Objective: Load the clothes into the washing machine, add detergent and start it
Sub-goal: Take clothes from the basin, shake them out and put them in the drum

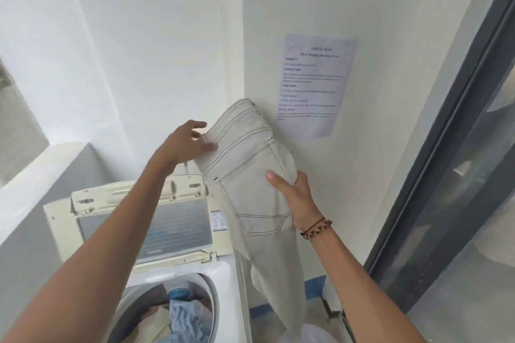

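Cream denim with dark stitching hangs in the air above the machine: a pair of jeans (250,175), held up high against the white wall (167,36). The right hand (292,195) is closed on the cloth near the back pocket, thumb across the front and fingers wrapped behind. The left hand (186,145) is at the waistband edge with its fingers half spread; the thumb seems to pinch the fabric, though I cannot tell how firm that hold is. The legs trail down just beside the washing machine (223,281), on its right. Its lid (145,220) stands raised, and the drum (172,312) below already holds some clothes, pale blue and beige among them. So the loading step looks to be under way, with detergent and starting yet to come; I see no detergent anywhere. The next move would seem to call for swinging the jeans left over the opening and lowering them in, gathering the dangling legs so they do not catch on the rim. A printed sheet (315,83) is stuck to the wall behind.
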